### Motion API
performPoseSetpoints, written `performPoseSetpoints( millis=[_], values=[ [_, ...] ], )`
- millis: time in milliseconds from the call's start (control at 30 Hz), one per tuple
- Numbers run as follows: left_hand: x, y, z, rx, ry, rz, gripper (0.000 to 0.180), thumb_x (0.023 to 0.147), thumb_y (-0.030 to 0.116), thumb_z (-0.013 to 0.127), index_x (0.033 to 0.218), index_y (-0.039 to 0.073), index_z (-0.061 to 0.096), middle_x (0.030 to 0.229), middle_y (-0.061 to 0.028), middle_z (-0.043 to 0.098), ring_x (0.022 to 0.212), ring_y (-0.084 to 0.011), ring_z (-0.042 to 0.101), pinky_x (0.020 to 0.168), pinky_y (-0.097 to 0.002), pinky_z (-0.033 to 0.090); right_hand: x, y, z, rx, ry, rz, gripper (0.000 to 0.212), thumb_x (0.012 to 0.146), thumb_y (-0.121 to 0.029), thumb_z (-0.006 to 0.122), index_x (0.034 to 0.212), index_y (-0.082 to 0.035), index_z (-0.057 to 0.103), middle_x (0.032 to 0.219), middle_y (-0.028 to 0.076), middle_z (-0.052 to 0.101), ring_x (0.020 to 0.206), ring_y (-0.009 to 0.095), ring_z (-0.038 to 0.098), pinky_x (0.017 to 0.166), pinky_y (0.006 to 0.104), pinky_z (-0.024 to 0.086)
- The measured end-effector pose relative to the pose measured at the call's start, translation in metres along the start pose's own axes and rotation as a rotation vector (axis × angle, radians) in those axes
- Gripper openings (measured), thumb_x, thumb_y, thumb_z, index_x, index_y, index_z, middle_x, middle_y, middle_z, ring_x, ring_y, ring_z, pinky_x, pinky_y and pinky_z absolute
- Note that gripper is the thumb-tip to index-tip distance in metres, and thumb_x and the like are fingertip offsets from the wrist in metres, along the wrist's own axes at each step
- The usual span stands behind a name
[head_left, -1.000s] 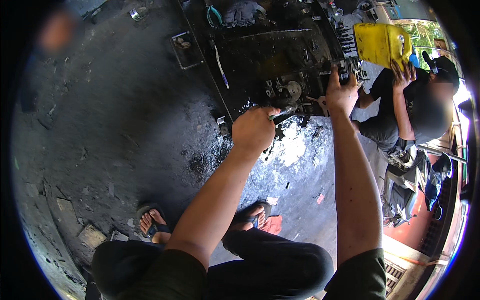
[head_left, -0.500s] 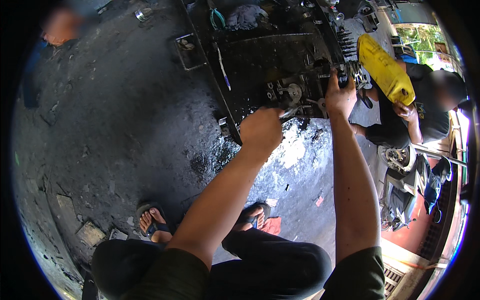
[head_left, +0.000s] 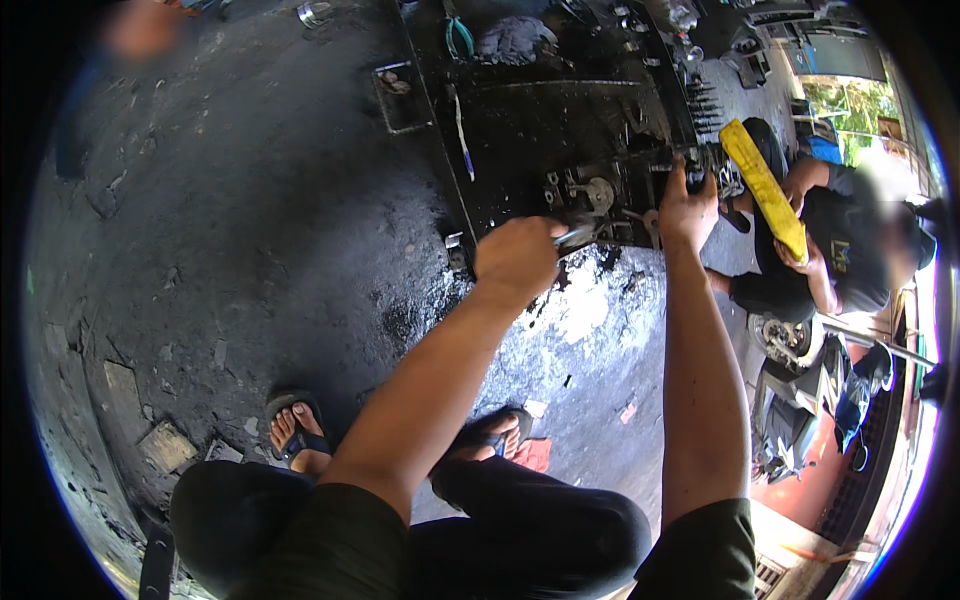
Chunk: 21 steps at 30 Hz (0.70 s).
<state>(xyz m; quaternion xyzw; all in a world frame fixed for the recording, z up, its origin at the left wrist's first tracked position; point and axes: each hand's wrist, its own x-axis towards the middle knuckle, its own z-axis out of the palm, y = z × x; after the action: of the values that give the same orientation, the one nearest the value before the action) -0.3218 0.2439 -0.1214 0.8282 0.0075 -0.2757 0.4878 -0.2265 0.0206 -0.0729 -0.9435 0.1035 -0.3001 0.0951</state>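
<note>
My left hand [head_left: 517,262] is closed around the handle of a shiny metal hand tool [head_left: 575,236]; motion blur hides its exact kind. Just beyond that tool, a round metal part [head_left: 599,193] lies among other metal pieces at the near end of a black oily tray [head_left: 500,182]. To the right, my right hand [head_left: 688,215] reaches to the tray's right edge. Its fingers and thumb sit on either side of a dark part [head_left: 695,178], gripping it; the palm side is hidden.
A toothbrush [head_left: 463,135], teal-handled pliers [head_left: 460,38] and a grey rag [head_left: 517,38] lie in the tray. At right, a co-worker [head_left: 850,230] holds a yellow plastic container [head_left: 765,190]. A motorcycle [head_left: 795,400] stands behind. My sandalled feet [head_left: 297,430] rest on the oily floor.
The metal tool in my left hand has swung slightly and is now blurred. My right hand stays at the dark part. The co-worker has turned the yellow container edge-on and lower. The view shifted slightly.
</note>
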Motion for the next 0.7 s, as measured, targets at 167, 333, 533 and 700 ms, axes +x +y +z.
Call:
performPoseSetpoints(
  millis=[167, 333, 533, 700],
  values=[
    [0.019, -0.06, -0.012, 0.313, -0.062, -0.17, 0.042, 0.096, 0.014, 0.06, 0.134, 0.026, 0.071, 0.118, -0.0122, 0.076, 0.111, -0.0312, 0.073, 0.096, -0.0427, 0.058, -0.001, -0.001, -0.003, 0.009, -0.024, 0.014, 0.056, 0.093, -0.048, 0.073, 0.108, 0.006, 0.071, 0.098, 0.028, 0.074, 0.095, 0.045, 0.072, 0.086, 0.0485, 0.056],
    [0.014, -0.061, 0.016, 0.166, -0.047, -0.157, 0.037, 0.098, 0.02, 0.058, 0.132, 0.026, 0.072, 0.117, -0.0112, 0.076, 0.11, -0.032, 0.073, 0.095, -0.0438, 0.058, -0.001, -0.004, -0.006, 0.048, -0.05, 0.052, 0.055, 0.093, -0.047, 0.073, 0.115, 0.004, 0.071, 0.108, 0.028, 0.074, 0.104, 0.043, 0.072, 0.092, 0.0467, 0.055],
    [-0.002, -0.044, 0.038, -0.032, 0.158, 0.021, 0.031, 0.098, 0.032, 0.064, 0.126, 0.031, 0.076, 0.092, -0.0097, 0.078, 0.08, -0.0282, 0.075, 0.077, -0.0416, 0.06, -0.002, -0.005, -0.007, 0.014, -0.087, 0.05, 0.063, 0.094, -0.048, 0.072, 0.129, 0.004, 0.067, 0.124, 0.029, 0.071, 0.118, 0.045, 0.067, 0.102, 0.0474, 0.052],
    [0.009, -0.04, 0.047, -0.141, 0.114, -0.068, 0.031, 0.099, 0.03, 0.063, 0.127, 0.028, 0.075, 0.092, -0.0107, 0.078, 0.085, -0.029, 0.076, 0.081, -0.0419, 0.06, -0.002, -0.007, -0.008, 0.012, -0.066, 0.06, 0.062, 0.093, -0.049, 0.072, 0.127, 0.002, 0.069, 0.119, 0.028, 0.072, 0.113, 0.045, 0.069, 0.098, 0.0475, 0.053]
  ],
)
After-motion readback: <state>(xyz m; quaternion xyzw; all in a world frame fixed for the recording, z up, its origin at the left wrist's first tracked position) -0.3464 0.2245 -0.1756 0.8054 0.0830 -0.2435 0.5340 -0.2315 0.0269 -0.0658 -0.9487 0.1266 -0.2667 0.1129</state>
